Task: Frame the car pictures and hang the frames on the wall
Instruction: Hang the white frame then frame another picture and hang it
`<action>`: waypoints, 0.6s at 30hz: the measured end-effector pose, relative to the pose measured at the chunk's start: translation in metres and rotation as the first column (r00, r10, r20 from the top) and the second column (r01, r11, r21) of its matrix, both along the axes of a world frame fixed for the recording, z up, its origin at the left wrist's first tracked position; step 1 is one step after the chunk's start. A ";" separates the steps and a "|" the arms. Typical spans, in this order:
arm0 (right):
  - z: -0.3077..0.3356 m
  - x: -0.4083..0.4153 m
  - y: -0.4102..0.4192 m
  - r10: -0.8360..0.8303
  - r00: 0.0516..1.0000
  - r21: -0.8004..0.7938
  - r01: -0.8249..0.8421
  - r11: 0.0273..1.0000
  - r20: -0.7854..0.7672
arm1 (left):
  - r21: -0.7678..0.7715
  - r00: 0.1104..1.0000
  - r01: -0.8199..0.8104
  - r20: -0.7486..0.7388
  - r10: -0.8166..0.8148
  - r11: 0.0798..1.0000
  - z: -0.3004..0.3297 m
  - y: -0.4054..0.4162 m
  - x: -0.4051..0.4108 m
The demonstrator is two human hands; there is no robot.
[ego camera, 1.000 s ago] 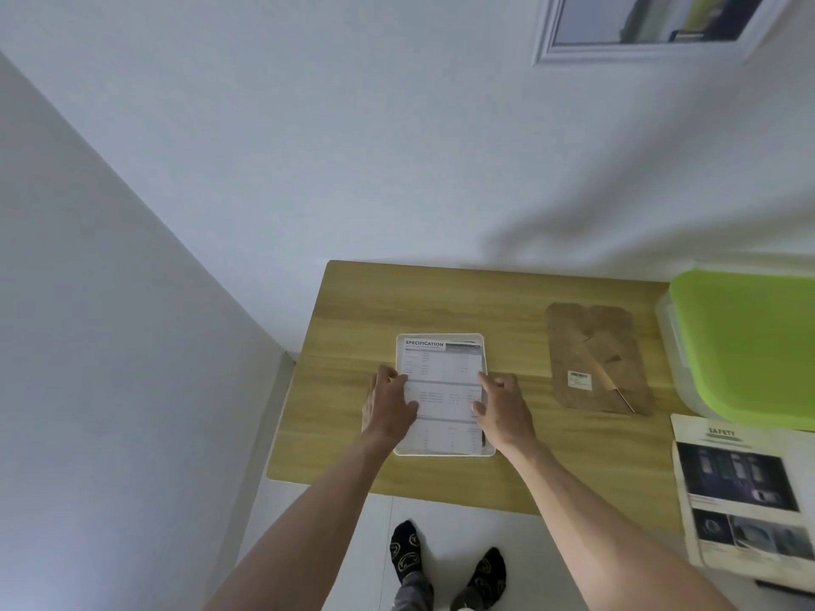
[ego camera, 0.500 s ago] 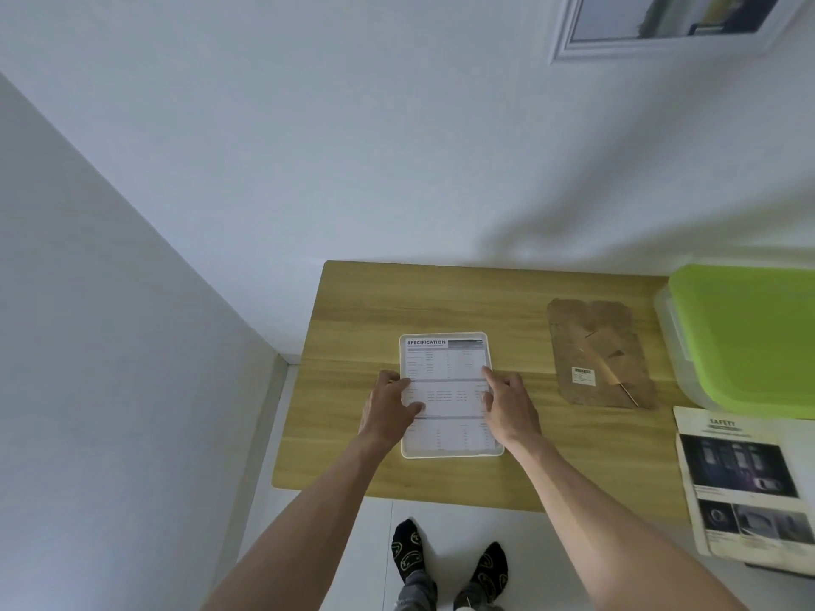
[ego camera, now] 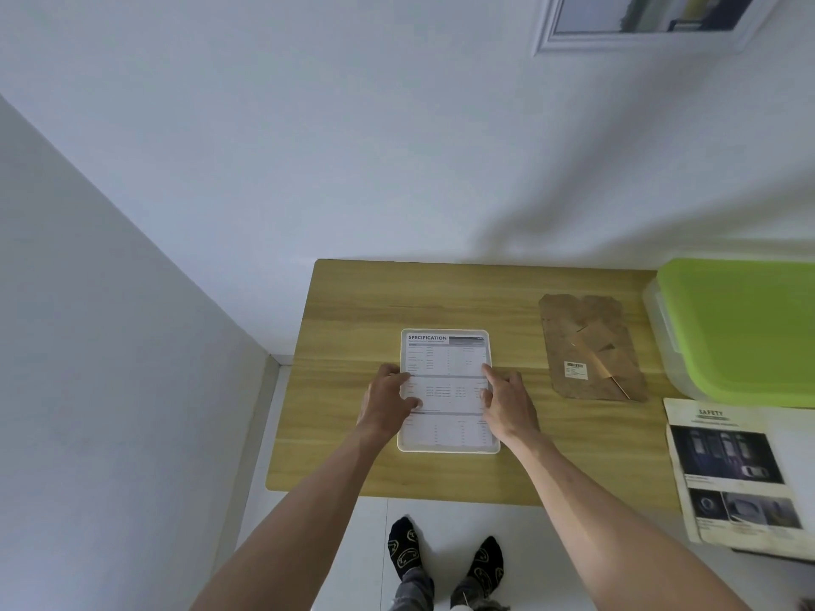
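A white picture frame [ego camera: 446, 450] lies flat on the wooden table [ego camera: 441, 297], with a printed sheet headed SPECIFICATION [ego camera: 445, 359] lying in it. My left hand [ego camera: 386, 401] rests on the sheet's left edge, fingers and thumb pressing down. My right hand [ego camera: 507, 401] presses the sheet's right edge with fingers spread. A brown backing board [ego camera: 591, 341] with a stand flap and a barcode label lies to the right. More car picture sheets headed SAFETY [ego camera: 732, 469] lie at the far right. Another white frame [ego camera: 639, 24] hangs on the wall above.
A clear storage box with a green lid [ego camera: 745, 328] stands at the table's right end against the wall. A grey wall runs along the left side. My socked feet [ego camera: 445, 557] stand on the white floor before the table's front edge.
Both hands stay on the sheet; the fingers have shifted slightly along its edges. The camera has moved a little, so the frame sits slightly more to the right in view.
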State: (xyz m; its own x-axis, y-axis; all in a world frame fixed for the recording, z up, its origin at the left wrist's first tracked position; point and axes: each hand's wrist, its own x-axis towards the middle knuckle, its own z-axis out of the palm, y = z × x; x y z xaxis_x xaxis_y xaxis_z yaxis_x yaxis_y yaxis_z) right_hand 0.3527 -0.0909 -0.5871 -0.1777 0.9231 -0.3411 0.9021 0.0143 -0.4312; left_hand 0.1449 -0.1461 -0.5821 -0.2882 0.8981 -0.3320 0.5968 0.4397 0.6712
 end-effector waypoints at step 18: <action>0.018 0.036 0.007 -0.078 0.992 0.090 0.087 0.992 -0.099 | 0.066 0.992 0.017 -0.122 -0.009 0.998 0.009 0.000 0.007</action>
State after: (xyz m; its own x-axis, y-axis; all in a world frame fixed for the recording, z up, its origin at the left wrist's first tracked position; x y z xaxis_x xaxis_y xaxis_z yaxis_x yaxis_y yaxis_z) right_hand 0.3886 -0.0843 -0.5693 -0.1274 0.9629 -0.2377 0.8570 -0.0138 -0.5152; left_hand 0.1514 -0.1457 -0.5731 -0.3108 0.9210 -0.2348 0.6811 0.3881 0.6208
